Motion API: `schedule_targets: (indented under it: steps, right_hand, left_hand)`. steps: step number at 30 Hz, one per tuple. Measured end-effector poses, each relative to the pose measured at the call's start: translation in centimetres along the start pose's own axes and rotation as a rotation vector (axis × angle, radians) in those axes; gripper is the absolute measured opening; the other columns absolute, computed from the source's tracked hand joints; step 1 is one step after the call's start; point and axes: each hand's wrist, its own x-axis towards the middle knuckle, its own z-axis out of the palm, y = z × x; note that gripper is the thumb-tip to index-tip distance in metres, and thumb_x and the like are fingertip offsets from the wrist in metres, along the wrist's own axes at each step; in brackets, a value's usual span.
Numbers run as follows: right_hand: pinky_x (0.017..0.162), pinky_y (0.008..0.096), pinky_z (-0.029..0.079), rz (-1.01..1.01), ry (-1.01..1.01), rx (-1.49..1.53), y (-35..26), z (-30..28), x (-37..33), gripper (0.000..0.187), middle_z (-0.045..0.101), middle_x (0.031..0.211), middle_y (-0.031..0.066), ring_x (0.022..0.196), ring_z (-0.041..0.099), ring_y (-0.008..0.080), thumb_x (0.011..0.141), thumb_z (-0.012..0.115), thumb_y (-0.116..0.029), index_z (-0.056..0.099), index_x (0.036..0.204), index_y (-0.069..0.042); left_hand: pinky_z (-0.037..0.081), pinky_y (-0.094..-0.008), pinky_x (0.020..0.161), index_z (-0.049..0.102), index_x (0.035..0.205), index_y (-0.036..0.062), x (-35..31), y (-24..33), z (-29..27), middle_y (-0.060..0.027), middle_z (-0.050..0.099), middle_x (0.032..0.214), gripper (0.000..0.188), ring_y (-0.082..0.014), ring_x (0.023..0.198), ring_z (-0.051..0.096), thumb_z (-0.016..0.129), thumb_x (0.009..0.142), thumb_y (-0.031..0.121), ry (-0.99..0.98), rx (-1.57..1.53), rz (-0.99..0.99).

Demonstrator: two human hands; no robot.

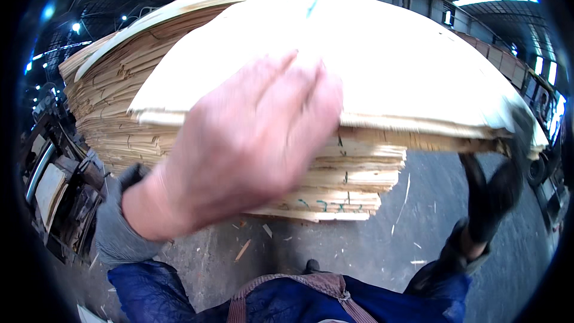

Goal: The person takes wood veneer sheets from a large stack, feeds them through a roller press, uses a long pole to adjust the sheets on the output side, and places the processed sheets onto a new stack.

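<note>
A thick sheaf of pale wood veneer sheets (412, 66) spreads before me, with a short green mark near its far edge. My left hand (251, 131), bare with a grey cuff at the wrist, reaches over the near edge of the sheaf. Motion smears its fingers, and whether they hold anything does not show. At the right end, my right hand (499, 188) in a dark glove grips the edge, thumb below and blurred fingers over the top. Under the sheaf stands a lower stack of veneer (359, 173) with green marks on its side.
A tall, uneven veneer stack (119, 93) rises at the left. Dark machinery (66, 203) stands beyond it at the far left. Wood scraps (243, 250) litter the grey concrete floor (359, 251). Wheeled equipment (538, 170) lies along the right rim.
</note>
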Motion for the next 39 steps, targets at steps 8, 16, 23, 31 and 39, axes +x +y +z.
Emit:
schedule_targets:
  steps: [8,16,23,31,39]
  right_hand:
    - [0.104,0.0531,0.017,1.213,0.417,1.922,-3.0,-8.8,-16.3,0.069,0.023,0.141,0.0168,0.129,0.022,0.0348,0.086,0.044,-0.049,0.024,0.136,-0.005]
    - [0.102,0.0466,0.030,1.753,0.435,1.256,-1.1,0.2,-23.6,0.061,0.040,0.132,0.0127,0.121,0.036,0.0281,0.088,0.047,-0.041,0.028,0.133,-0.004]
    - [0.103,0.0421,0.029,2.027,0.466,1.543,-2.9,14.3,-30.1,0.071,0.035,0.136,0.0098,0.122,0.036,0.0281,0.084,0.046,-0.055,0.029,0.134,-0.008]
    - [0.103,0.0421,0.029,2.063,-0.319,1.689,-9.6,31.6,-26.3,0.071,0.036,0.135,0.0099,0.121,0.036,0.0283,0.084,0.046,-0.055,0.029,0.134,-0.008]
    - [0.102,0.0422,0.030,2.049,-0.685,1.788,-14.9,38.5,-25.7,0.070,0.036,0.135,0.0101,0.121,0.036,0.0284,0.084,0.046,-0.054,0.030,0.134,-0.008]
  left_hand:
    - [0.046,-0.0502,0.084,0.054,0.101,-0.0051,-5.6,10.7,-6.6,-0.0246,0.057,0.106,0.024,-0.0404,0.102,0.054,0.054,0.082,0.009,-0.221,-0.242,-0.216]
    - [0.031,-0.0527,0.097,0.051,0.110,-0.0032,-15.1,15.9,-1.2,-0.0233,0.045,0.122,0.041,-0.0391,0.117,0.041,0.063,0.074,0.013,-0.361,-0.630,-0.499]
    - [0.031,-0.0438,0.097,0.047,0.116,-0.0002,-20.1,7.2,9.1,-0.0187,0.040,0.127,0.049,-0.0351,0.117,0.038,0.065,0.073,0.017,-0.265,-0.407,-0.887]
    - [0.026,-0.0380,0.103,0.031,0.128,-0.0060,-20.4,-3.0,23.9,-0.0216,0.031,0.133,0.081,-0.0287,0.124,0.031,0.070,0.070,0.035,0.056,-0.945,-1.547]
    - [0.041,-0.0301,0.088,0.045,0.115,-0.0049,-23.0,-3.8,25.8,-0.0136,0.052,0.110,0.064,-0.0192,0.103,0.050,0.077,0.063,0.014,0.084,-1.755,-1.704]
